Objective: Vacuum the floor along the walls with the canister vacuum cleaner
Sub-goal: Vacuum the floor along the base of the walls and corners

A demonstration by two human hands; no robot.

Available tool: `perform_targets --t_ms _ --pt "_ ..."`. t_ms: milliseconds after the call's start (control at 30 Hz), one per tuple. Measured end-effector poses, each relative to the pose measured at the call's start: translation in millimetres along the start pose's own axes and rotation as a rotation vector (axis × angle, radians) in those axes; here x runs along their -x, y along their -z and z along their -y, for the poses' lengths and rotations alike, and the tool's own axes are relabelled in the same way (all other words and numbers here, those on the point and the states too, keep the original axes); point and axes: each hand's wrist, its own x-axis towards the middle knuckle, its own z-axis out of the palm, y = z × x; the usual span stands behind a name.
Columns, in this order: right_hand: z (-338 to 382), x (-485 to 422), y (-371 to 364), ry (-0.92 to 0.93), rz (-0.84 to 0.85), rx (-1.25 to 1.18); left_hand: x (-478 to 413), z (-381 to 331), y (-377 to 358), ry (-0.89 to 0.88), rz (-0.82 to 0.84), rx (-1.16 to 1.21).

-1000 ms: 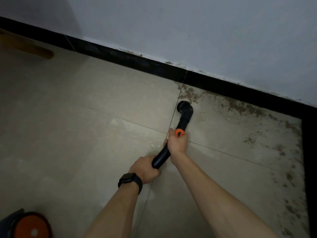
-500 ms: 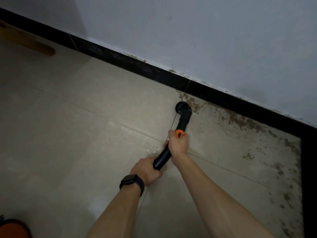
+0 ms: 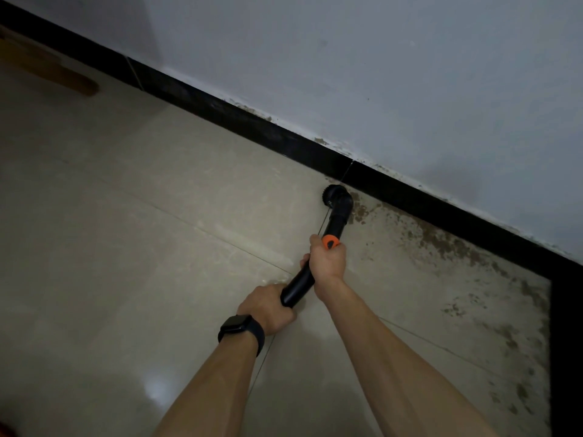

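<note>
L hand (image 3: 268, 307), R hand (image 3: 328, 263) fingers (image 3: 305, 259) round vac wand (image 3: 298, 287); nozzle (image 3: 336, 198) prob. touches baseboard (image 3: 252, 121).

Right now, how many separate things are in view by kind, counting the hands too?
2 hands: left hand, right hand, both holding the wand
1 vacuum wand, with a round brush nozzle
1 smartwatch, on the left wrist
1 wooden object, blurred, far left
Total: 5

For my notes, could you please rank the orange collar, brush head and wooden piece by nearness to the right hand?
1. Orange collar, touching the right hand.
2. Brush head, ahead by the baseboard.
3. Wooden piece, far left.
</note>
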Motion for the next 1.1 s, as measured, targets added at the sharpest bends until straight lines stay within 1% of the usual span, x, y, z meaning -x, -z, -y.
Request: perform_targets --t_ms 400,633,867,933,1033,1100 --pt "16 -26 -17 0.022 0.021 0.004 -30 -8 12 0.026 -0.018 0.044" --pt "20 -25 -30 0.031 0.024 0.022 -36 -3 25 0.031 -0.006 0.044" --pt "22 -20 -39 -0.031 0.138 -0.025 -19 5 28 0.000 -0.140 -0.042" --pt "19 -15 -39 -0.025 0.129 0.006 -11 5 26 -0.015 -0.150 -0.068" --pt "9 4 -32 -0.031 0.079 0.007 1 11 23 -0.057 -0.164 -0.180" --pt "0 22 -24 -0.023 0.066 -0.029 11 20 20 -0.070 -0.107 -0.168"
